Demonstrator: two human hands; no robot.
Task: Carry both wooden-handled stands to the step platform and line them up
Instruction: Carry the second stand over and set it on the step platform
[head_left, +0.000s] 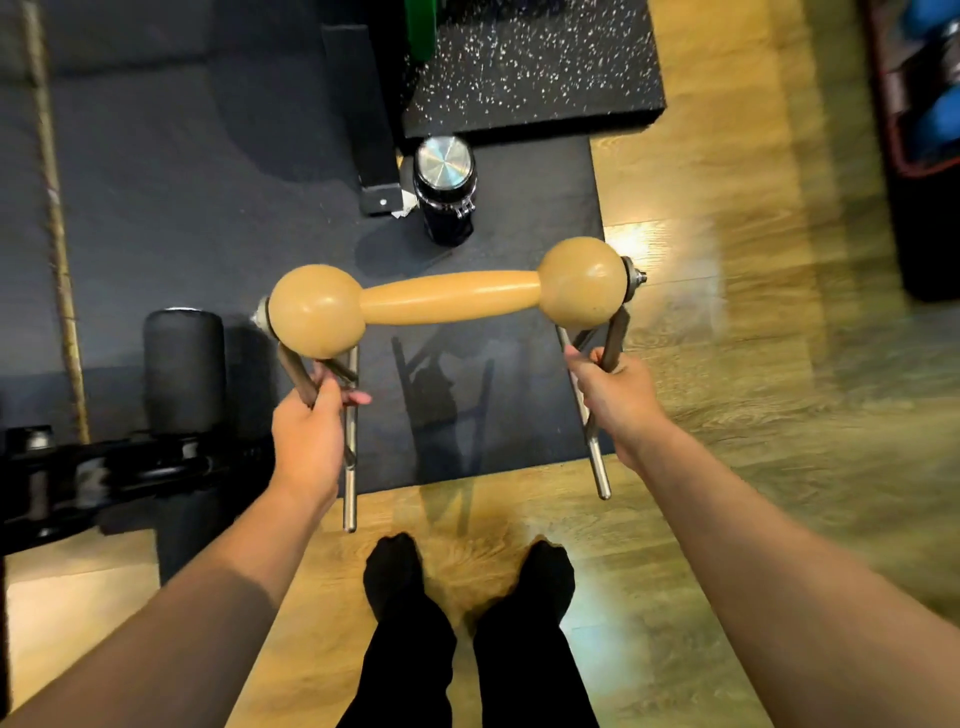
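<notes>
From the head view, a stand with a tan wooden dumbbell-shaped handle and steel legs (452, 299) was held in the air over a dark rubber floor mat (208, 208). Its legs were gripped by the left hand (306, 436) and right hand (618, 395), fingers clenched around the metal. At twelve o'clock from the handle, a black steel-lidded bottle (445, 189) was seen.

Both hands hold one stand (450, 297) above a dark mat (519, 218): left hand (306, 436) grips its 9 o'clock metal leg, right hand (615, 395) its 3 o'clock leg. A bottle (445, 187) stands at 12 o'clock.
</notes>
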